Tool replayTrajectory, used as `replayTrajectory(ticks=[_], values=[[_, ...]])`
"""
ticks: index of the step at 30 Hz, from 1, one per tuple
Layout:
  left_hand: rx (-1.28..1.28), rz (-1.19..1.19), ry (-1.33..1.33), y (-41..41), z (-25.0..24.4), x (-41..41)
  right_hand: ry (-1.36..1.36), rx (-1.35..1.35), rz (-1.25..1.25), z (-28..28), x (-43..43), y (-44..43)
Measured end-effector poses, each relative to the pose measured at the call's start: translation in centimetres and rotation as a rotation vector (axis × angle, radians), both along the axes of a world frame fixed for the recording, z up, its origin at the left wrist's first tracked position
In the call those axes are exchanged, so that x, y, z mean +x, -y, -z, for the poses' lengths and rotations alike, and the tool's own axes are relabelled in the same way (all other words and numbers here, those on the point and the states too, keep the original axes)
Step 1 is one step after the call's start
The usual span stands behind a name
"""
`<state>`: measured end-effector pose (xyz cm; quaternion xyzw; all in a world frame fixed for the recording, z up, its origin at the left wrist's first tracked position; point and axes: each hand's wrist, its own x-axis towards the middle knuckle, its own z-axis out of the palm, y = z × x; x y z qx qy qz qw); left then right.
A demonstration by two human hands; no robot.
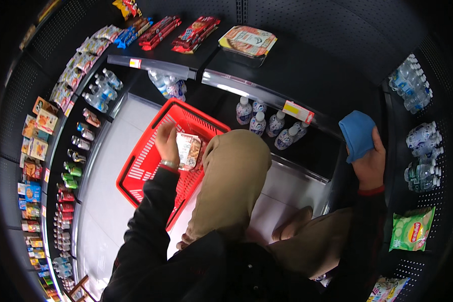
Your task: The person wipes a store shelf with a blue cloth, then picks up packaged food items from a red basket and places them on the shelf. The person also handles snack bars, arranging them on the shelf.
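Note:
My right hand grips a folded blue cloth, raised beside the right end of the shelving. My left hand is over a red plastic shopping basket on the floor. A packaged meal box is in the basket, right beside that hand. The hand overlaps the box's left edge in the view, and whether they touch is unclear. My bent knee hides the basket's right part. On the upper shelf ahead is another packaged meal tray with a printed lid.
Several small bottles stand on the low shelf ahead. Red snack packs lie on the upper shelf. Drink cans and boxed snacks line the left shelving. A green chip bag and bottles are at right. Price-tag rails edge the shelves.

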<state>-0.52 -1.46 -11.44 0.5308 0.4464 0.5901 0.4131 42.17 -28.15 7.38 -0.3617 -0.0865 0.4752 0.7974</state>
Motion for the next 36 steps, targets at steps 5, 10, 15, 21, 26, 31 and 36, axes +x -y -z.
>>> replayTrajectory(ticks=[5, 10, 15, 21, 26, 31, 36], values=[[0.142, 0.325, 0.032, -5.3, -12.1, 11.9, 0.012, -0.136, 0.072, 0.6, 0.1, 0.7], [0.238, 0.133, -0.243, -15.6, -12.9, 18.5, -0.003, -0.109, 0.015, -0.7, -1.0, 1.1], [-0.339, 0.437, 0.159, -22.7, -11.4, 18.7, 0.007, -0.087, 0.004, -0.9, -0.5, 2.0], [-0.447, 0.406, -0.268, -26.5, -11.7, 16.4, 0.004, -0.014, -0.153, -1.1, -1.1, 2.4], [-0.463, 0.665, -0.053, -21.2, -12.4, 23.6, 0.038, -0.09, -0.043, -0.9, 0.3, 4.4], [-0.13, 0.554, -0.122, -20.4, -14.9, 24.8, 0.006, -0.05, -0.059, -1.5, -0.6, 4.2], [0.03, 0.576, -0.188, -14.1, -17.1, 29.2, 0.032, -0.005, -0.046, -1.4, -0.5, 4.8]])
